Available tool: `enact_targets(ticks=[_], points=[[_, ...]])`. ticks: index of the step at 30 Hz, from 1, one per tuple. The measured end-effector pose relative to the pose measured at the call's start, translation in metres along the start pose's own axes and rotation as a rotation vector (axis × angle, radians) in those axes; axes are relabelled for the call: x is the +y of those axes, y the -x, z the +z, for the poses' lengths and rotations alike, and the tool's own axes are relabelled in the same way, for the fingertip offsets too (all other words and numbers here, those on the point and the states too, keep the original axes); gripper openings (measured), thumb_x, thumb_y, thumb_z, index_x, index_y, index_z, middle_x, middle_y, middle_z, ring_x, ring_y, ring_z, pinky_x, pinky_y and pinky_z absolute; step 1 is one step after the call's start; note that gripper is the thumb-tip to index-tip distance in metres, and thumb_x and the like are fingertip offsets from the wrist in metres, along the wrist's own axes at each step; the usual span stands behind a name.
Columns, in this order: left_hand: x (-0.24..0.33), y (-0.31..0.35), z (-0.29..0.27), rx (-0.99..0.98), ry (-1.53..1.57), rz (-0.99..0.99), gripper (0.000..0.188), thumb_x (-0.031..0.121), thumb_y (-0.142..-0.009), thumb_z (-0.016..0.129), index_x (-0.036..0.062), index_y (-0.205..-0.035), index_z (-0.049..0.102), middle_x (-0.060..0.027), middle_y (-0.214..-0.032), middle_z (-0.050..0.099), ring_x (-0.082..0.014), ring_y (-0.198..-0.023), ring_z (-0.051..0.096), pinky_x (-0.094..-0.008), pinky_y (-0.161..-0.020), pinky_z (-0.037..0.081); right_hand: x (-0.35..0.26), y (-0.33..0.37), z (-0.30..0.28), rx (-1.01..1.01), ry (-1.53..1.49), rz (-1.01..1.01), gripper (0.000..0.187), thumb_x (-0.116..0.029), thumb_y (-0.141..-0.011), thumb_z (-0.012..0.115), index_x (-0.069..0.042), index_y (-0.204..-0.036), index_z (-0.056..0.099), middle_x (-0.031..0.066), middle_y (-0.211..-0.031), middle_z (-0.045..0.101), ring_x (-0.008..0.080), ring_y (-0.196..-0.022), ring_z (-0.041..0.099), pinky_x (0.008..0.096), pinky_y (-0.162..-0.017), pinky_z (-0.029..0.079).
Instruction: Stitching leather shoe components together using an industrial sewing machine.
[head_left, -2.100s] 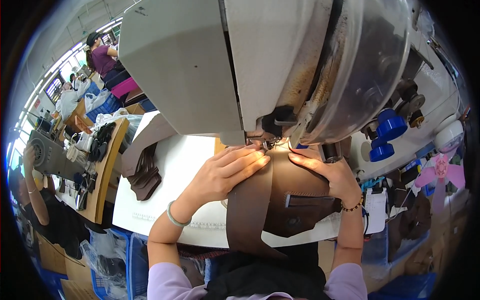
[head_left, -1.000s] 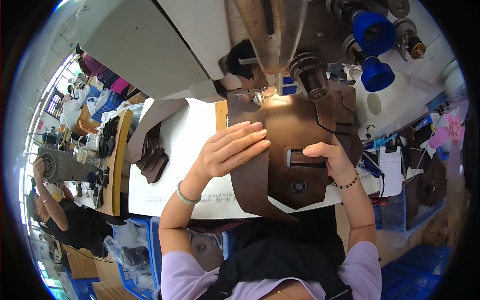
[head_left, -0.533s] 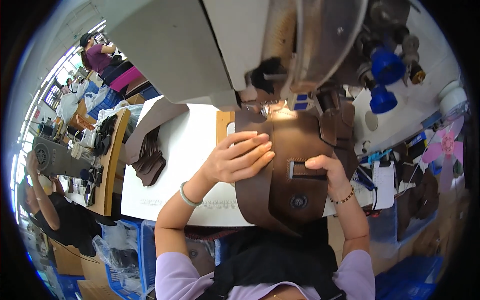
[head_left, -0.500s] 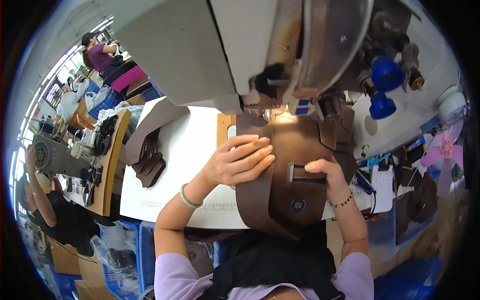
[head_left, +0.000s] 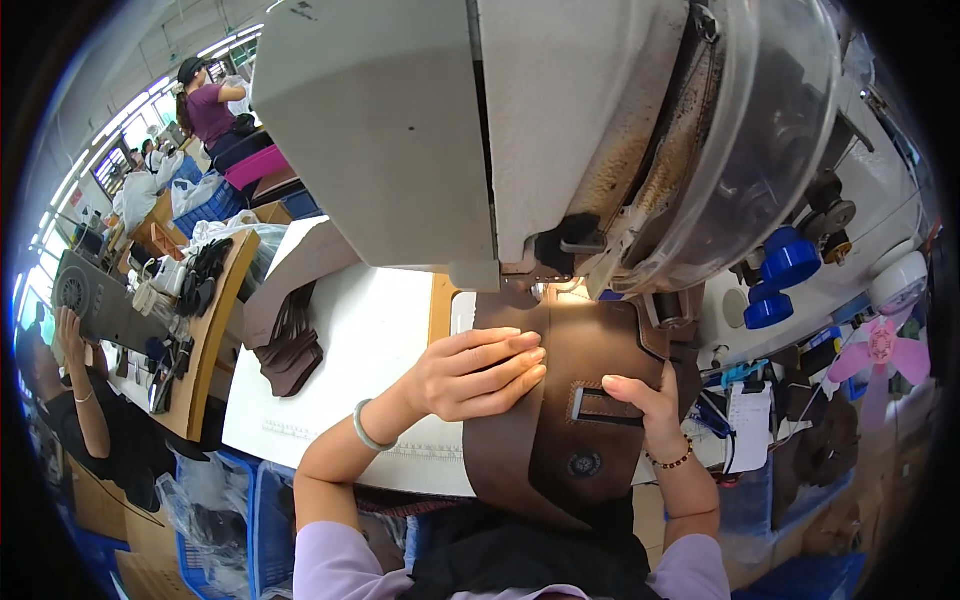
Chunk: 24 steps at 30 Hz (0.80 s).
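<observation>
A brown leather piece [head_left: 505,450] lies under the head of the sewing machine [head_left: 400,130], its lower part hanging over the table's front edge. It has a stitched rectangular slot and a round dark emblem. My left hand [head_left: 478,375] rests on the leather's left part, fingers extended side by side and lying on it. My right hand [head_left: 655,408] grips the right edge, thumb on top beside the slot and the other fingers hidden beneath. Lamplight falls on the leather by the needle area, where the needle itself is hard to make out.
Left on the white table [head_left: 370,330] lies a stack of dark leather pieces [head_left: 285,350]. Blue thread-tension knobs [head_left: 790,258] and a pink fan [head_left: 880,350] are at right. Blue crates [head_left: 262,530] stand below at left. A co-worker [head_left: 75,400] sits at another machine.
The view has shifted, so the machine looks larger and my hands and the leather sit lower in the picture. Both hands keep about the same places on the leather.
</observation>
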<state>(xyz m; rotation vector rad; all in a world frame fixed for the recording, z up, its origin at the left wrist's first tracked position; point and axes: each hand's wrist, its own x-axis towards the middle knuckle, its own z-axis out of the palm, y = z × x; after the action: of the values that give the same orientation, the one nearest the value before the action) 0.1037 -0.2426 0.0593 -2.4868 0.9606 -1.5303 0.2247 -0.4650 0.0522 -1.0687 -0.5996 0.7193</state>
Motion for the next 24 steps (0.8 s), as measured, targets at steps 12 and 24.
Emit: enact_targets(ticks=[12, 24], points=[[0.001, -0.006, -0.001, 0.030, 0.012, -0.029, 0.013, 0.005, -0.078, 0.069, 0.0042, -0.091, 0.069, -0.0070, -0.094, 0.071, -0.0221, -0.089, 0.070, -0.0324, -0.081, 0.059, -0.035, -0.021, -0.034, 0.140, 0.433, -0.046, 0.023, -0.026, -0.094, 0.063, -0.004, -0.090, 0.056, -0.0008, -0.078, 0.056, 0.0070, -0.072, 0.061, 0.0225, -0.053, 0.051], [0.002, -0.006, 0.000, 0.023, 0.042, -0.074, 0.014, 0.006, -0.078, 0.068, 0.0031, -0.091, 0.069, -0.0076, -0.095, 0.071, -0.0223, -0.088, 0.070, -0.0329, -0.079, 0.060, -0.078, -0.051, -0.013, 0.036, 0.506, -0.053, 0.033, -0.025, -0.101, 0.048, -0.002, -0.078, 0.054, 0.0025, -0.061, 0.049, 0.0074, -0.040, 0.039, 0.0220, -0.034, 0.027]])
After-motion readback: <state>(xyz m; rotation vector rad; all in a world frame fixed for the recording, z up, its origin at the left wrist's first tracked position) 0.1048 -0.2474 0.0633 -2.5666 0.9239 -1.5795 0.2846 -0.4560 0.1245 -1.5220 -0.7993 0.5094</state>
